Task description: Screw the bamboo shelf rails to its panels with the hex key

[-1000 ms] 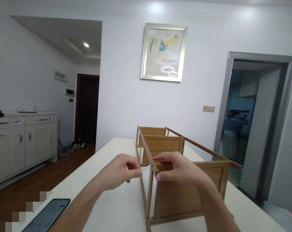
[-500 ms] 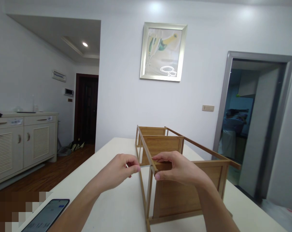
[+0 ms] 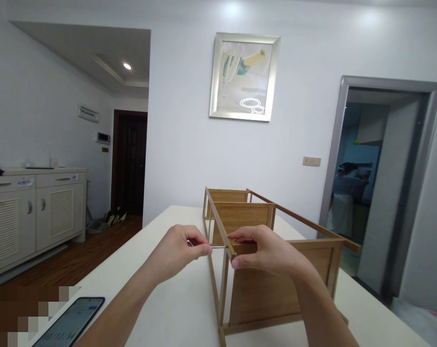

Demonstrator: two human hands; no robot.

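A brown wooden shelf rack (image 3: 245, 217) lies on its side on the white table (image 3: 167, 308). My left hand (image 3: 184, 248) pinches a slim silver hex key (image 3: 218, 247), whose shaft points right. Its tip meets the outer side of the rack's upper left rail, near the rail's close end. Much of the key is covered by my fingers. My right hand (image 3: 265, 248) is closed around the same corner, with the thumb at the rail's end and the fingers over the top of the nearest panel.
A phone (image 3: 73, 320) lies at the table's left front edge. Behind the table is a white wall with a framed picture (image 3: 245, 77). A white cabinet (image 3: 55, 202) stands at left. Through the doorway at right, a person (image 3: 350, 185) is partly visible.
My left hand has shifted slightly, its fingers turning a little around the hex key. My right hand and the rack stay in place.
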